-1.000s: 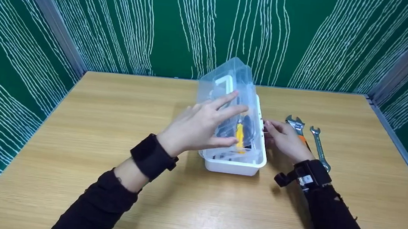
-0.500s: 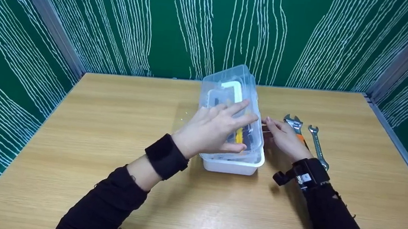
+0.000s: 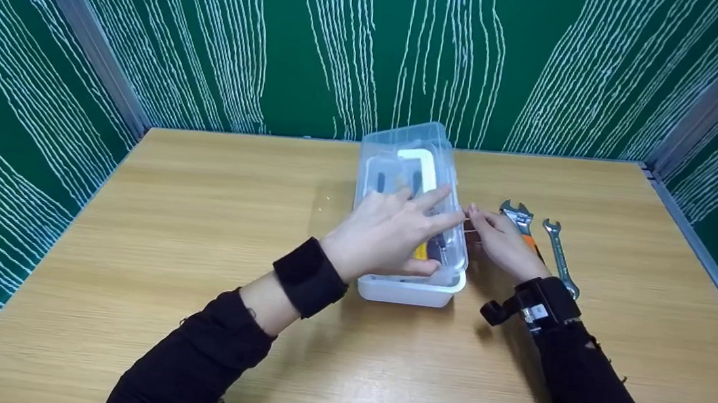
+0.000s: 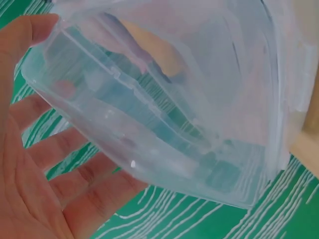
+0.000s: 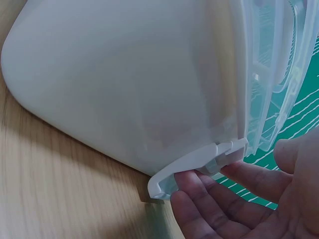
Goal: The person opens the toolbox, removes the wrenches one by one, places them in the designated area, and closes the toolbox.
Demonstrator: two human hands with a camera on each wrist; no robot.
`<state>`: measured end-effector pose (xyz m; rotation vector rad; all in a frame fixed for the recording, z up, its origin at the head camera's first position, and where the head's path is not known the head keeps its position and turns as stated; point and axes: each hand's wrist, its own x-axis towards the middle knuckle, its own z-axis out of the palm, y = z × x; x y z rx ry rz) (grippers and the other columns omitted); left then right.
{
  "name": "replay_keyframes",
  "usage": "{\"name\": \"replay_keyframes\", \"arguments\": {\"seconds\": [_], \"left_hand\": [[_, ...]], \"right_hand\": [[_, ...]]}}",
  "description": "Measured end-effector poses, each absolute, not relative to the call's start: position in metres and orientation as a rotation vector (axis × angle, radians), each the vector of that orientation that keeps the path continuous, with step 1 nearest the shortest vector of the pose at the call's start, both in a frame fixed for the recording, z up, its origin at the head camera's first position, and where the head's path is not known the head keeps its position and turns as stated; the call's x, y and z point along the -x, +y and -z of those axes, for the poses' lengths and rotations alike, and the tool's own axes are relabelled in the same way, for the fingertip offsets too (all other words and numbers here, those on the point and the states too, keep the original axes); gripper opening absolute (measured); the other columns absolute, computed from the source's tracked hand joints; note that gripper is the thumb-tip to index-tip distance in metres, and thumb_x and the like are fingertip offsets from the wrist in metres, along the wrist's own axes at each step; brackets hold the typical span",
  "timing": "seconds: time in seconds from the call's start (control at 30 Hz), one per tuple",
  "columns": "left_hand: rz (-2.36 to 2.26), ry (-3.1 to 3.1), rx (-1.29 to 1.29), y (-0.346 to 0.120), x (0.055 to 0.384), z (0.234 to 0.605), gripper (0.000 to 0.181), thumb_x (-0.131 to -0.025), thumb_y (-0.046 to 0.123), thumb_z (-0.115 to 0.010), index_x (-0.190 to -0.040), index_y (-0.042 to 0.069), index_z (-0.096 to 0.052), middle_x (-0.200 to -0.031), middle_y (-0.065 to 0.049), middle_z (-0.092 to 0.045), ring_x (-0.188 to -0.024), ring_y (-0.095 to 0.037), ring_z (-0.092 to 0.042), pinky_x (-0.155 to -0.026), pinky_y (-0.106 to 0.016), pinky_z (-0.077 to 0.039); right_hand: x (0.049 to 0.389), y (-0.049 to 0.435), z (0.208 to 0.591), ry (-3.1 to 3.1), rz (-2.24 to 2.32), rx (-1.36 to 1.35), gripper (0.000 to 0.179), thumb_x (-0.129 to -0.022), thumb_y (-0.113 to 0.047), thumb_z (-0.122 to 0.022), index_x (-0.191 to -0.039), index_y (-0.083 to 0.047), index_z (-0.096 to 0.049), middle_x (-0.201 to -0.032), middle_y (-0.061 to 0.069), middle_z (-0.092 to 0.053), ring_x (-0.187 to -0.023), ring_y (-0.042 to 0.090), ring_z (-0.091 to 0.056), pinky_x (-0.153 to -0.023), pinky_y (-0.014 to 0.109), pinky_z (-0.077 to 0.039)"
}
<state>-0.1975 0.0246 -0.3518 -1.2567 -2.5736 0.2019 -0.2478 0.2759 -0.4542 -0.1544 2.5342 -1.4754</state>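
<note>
A white storage box [image 3: 406,295] with a clear hinged lid [image 3: 398,139] stands lengthwise on the table. The lid lies low over the box, and the right wrist view shows a narrow gap between it and the rim. Through the plastic I see a yellow handle [image 3: 421,251] and dark items, too unclear to name. My left hand [image 3: 389,234] rests on the lid with fingers spread. At the box's right side my right hand [image 3: 509,245] has its fingers hooked at a white latch [image 5: 184,164], its fingertips partly behind it.
Right of my right hand lie an adjustable wrench [image 3: 518,217] with an orange-and-black handle and a combination wrench [image 3: 562,260]. The wooden table [image 3: 234,202] is bounded by green walls [image 3: 321,46] with white lines at the back and sides.
The lid has swung down to the right onto the box, my left hand moving right and down with it. My right hand has stayed at the latch.
</note>
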Motion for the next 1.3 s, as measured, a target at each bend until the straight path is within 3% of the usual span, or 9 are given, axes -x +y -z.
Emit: {"name": "replay_keyframes", "arguments": {"seconds": [0.13,0.23,0.3,0.37,0.73,0.97,1.07,1.2,1.3], "left_hand": [[-0.282,-2.562,1.259,0.031,0.197,0.355,0.075,-0.095,0.068,-0.069,-0.16,0.034,-0.05,-0.17,-0.005,-0.047,-0.113,-0.03,-0.072,-0.056,-0.03,-0.054],[-0.344,-2.557,1.259,0.036,0.197,0.357,0.076,-0.096,0.071,-0.066,-0.16,0.035,-0.05,-0.17,-0.004,-0.047,-0.121,-0.031,-0.072,-0.089,-0.043,-0.065],[-0.385,-2.553,1.26,0.039,0.196,0.358,0.077,-0.096,0.073,-0.064,-0.161,0.035,-0.049,-0.17,-0.004,-0.047,-0.128,-0.032,-0.071,-0.109,-0.056,-0.058],[-0.403,-2.562,1.265,0.041,0.196,0.359,0.077,-0.096,0.073,-0.064,-0.161,0.035,-0.048,-0.17,-0.004,-0.046,-0.131,-0.033,-0.069,-0.118,-0.065,-0.048],[-0.456,-2.554,1.253,0.051,0.191,0.366,0.074,-0.097,0.071,-0.064,-0.16,0.036,-0.05,-0.168,-0.004,-0.05,-0.136,-0.035,-0.065,-0.113,-0.073,-0.047],[-0.388,-2.46,1.252,0.047,0.192,0.372,0.074,-0.094,0.071,-0.068,-0.156,0.033,-0.055,-0.161,-0.005,-0.057,-0.132,-0.035,-0.067,-0.09,-0.049,-0.067],[-0.256,-2.471,1.272,0.041,0.194,0.372,0.072,-0.095,0.068,-0.069,-0.155,0.03,-0.055,-0.159,-0.006,-0.059,-0.134,-0.034,-0.068,-0.104,-0.056,-0.061],[0.019,-2.558,1.269,0.028,0.2,0.37,0.066,-0.101,0.062,-0.066,-0.154,0.024,-0.057,-0.158,-0.011,-0.059,-0.138,-0.034,-0.066,-0.108,-0.059,-0.058],[0.245,-2.601,1.225,0.015,0.206,0.372,0.06,-0.103,0.055,-0.066,-0.151,0.02,-0.06,-0.157,-0.014,-0.059,-0.144,-0.037,-0.059,-0.098,-0.052,-0.064]], "right_hand": [[0.247,0.276,0.454,2.526,1.469,0.145,0.076,-0.114,-0.059,-0.029,-0.161,-0.001,-0.044,-0.16,0.026,-0.052,-0.149,0.044,-0.05,-0.125,0.06,-0.041],[0.247,0.276,0.454,2.523,1.455,0.123,0.075,-0.114,-0.059,-0.029,-0.164,-0.005,-0.041,-0.163,0.023,-0.05,-0.151,0.042,-0.048,-0.127,0.061,-0.037],[0.247,0.277,0.455,2.519,1.448,0.108,0.073,-0.115,-0.058,-0.029,-0.165,-0.007,-0.04,-0.165,0.022,-0.048,-0.152,0.042,-0.046,-0.128,0.062,-0.035],[0.247,0.277,0.455,2.519,1.44,0.095,0.073,-0.114,-0.059,-0.029,-0.166,-0.008,-0.038,-0.166,0.022,-0.046,-0.153,0.042,-0.045,-0.129,0.062,-0.034],[0.245,0.276,0.454,2.485,1.482,0.105,0.069,-0.113,-0.058,-0.04,-0.164,-0.012,-0.044,-0.158,0.017,-0.054,-0.146,0.038,-0.052,-0.127,0.062,-0.037],[0.246,0.277,0.458,2.52,1.493,0.18,0.064,-0.113,-0.05,-0.047,-0.161,-0.008,-0.047,-0.159,0.019,-0.055,-0.141,0.036,-0.059,-0.118,0.05,-0.051],[0.247,0.277,0.461,2.53,1.5,0.196,0.063,-0.113,-0.048,-0.049,-0.16,-0.007,-0.048,-0.158,0.019,-0.057,-0.138,0.035,-0.061,-0.115,0.048,-0.053],[0.248,0.277,0.46,2.495,1.513,0.172,0.062,-0.113,-0.049,-0.05,-0.161,-0.011,-0.048,-0.158,0.016,-0.057,-0.14,0.034,-0.06,-0.118,0.052,-0.051],[0.248,0.275,0.459,2.469,1.527,0.154,0.06,-0.114,-0.047,-0.049,-0.162,-0.012,-0.046,-0.159,0.016,-0.056,-0.14,0.033,-0.06,-0.118,0.05,-0.051]]}}
